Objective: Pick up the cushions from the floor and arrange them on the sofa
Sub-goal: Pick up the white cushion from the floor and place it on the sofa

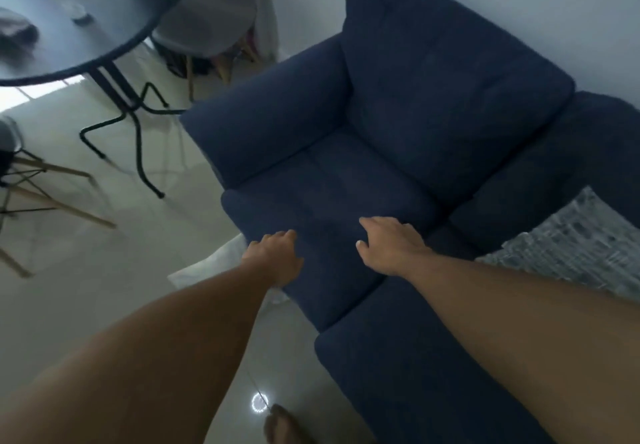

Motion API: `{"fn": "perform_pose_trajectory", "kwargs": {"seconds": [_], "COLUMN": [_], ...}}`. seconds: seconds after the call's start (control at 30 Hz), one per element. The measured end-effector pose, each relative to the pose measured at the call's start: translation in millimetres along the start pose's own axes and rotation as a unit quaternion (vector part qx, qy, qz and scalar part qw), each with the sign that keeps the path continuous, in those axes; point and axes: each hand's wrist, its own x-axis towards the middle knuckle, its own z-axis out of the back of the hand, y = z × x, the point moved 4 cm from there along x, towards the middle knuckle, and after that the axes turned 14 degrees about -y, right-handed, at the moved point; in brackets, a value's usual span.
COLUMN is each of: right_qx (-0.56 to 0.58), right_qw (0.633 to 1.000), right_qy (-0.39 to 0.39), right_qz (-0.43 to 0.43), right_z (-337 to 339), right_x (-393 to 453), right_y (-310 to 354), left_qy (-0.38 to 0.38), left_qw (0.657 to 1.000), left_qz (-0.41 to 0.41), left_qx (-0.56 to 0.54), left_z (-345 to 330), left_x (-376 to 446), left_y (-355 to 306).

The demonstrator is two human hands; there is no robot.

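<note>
A dark blue sofa [450, 104] fills the middle and right of the view. Its left seat cushion [329, 194] lies in place between the armrest [270, 114] and the back cushion. My left hand [275, 258] rests on the front left edge of that seat cushion, fingers loosely spread on top. My right hand [391, 246] lies flat on the same cushion further right, fingers apart. Neither hand holds anything. A grey patterned cushion [575, 246] lies on the sofa's right seat. A white cushion-like thing [207, 267] lies on the floor beside the sofa, partly hidden by my left arm.
A round dark table [86, 28] on thin black legs stands at the upper left. Chairs with wooden legs [52, 194] stand around it. The floor is pale tile [121, 288]. My bare foot [280, 426] shows at the bottom edge.
</note>
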Motion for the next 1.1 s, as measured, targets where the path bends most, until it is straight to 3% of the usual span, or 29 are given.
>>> {"fn": "perform_pose_trajectory", "kwargs": {"seconds": [0.53,1.1], "right_qx": [-0.022,0.049], "right_qw": [0.982,0.966], "right_qy": [0.15,0.252], "right_qz": [0.11,0.0], "right_z": [-104,-276], "right_x": [54,172], "right_y": [241,306], "left_qy": [0.037,0.061], "left_qw": [0.971,0.893], "left_qz": [0.211,0.374], "left_qx": [-0.11,-0.243], "left_z": [-75,-193], "left_x": [-72,-12], "left_y": [221,332]}}
